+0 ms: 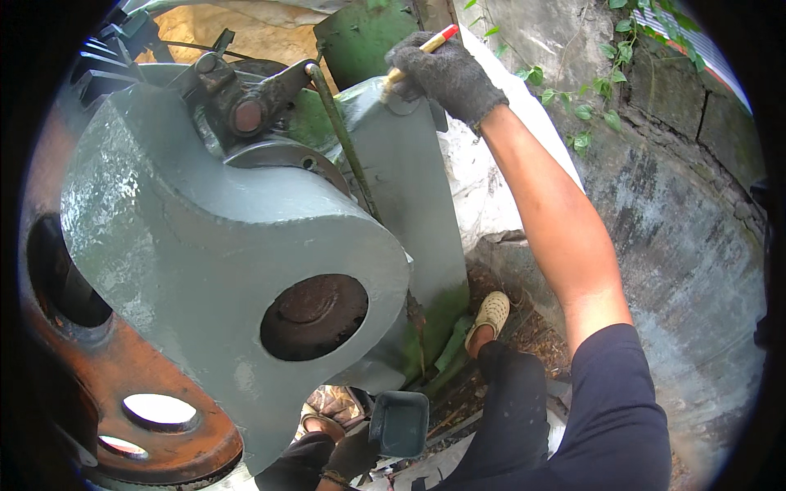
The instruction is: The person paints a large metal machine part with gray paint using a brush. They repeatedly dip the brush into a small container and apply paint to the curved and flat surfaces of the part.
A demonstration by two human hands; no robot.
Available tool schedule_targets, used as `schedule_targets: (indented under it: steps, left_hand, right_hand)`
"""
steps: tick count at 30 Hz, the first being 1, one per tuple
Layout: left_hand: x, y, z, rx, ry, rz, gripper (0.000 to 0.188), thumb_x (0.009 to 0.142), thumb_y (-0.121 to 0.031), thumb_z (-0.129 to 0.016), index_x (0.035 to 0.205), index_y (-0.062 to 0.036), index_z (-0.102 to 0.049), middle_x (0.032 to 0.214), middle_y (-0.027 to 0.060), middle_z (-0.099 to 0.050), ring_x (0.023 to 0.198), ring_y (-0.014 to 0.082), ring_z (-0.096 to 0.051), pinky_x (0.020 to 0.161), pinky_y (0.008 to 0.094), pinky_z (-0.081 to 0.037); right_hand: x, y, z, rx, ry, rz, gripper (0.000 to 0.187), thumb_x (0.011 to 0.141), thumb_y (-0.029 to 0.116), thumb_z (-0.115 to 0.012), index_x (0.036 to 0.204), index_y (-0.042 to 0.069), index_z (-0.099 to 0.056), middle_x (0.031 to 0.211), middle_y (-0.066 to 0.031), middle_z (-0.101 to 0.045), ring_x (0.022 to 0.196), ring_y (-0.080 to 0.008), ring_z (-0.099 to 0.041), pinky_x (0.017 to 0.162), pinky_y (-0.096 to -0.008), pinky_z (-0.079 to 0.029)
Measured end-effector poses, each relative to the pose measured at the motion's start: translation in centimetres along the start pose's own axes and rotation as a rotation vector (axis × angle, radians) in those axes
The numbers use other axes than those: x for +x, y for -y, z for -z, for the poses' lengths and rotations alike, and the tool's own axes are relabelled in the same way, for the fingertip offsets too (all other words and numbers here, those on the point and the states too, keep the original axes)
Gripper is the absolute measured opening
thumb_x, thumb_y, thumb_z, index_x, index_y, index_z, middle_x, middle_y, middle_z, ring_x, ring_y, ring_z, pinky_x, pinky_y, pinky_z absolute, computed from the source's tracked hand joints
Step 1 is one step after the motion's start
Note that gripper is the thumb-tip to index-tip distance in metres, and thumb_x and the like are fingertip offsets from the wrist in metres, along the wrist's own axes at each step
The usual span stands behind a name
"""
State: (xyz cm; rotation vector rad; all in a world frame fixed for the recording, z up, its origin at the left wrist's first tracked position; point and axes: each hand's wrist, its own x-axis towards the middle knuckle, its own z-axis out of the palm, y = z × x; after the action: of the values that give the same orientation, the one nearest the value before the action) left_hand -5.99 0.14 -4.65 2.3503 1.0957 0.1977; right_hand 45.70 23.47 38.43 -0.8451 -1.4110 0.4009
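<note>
One brush, at 12 o'clock, has its pale bristles against one grey panel; one small dark tub is at 6 o'clock. Of two gloved hands, the right hand has fingers pinching the brush; the left hand meets the tub's 8 o'clock edge, its fingers too hidden to tell. The brush handle is yellowish, red-ended. A large grey casting gleams at 9 o'clock, an orange part at 8.
</note>
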Motion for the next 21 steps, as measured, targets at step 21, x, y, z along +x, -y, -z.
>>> schedule_targets:
  steps: [21]
  left_hand:
    - [1.5,-1.6,0.5,-0.011,0.099,0.126,0.039,0.097,-0.022,-0.060,0.131,-0.0046,-0.064,0.110,0.0172,-0.074,0.097,0.0319,-0.074,0.084,0.0442,-0.059]
  right_hand:
    - [2.5,-1.0,-2.6,-0.401,0.037,0.147,0.044,0.102,0.045,-0.071,0.096,0.001,-0.073,0.080,-0.0106,-0.075,0.067,-0.0169,-0.073,0.064,-0.0321,-0.060]
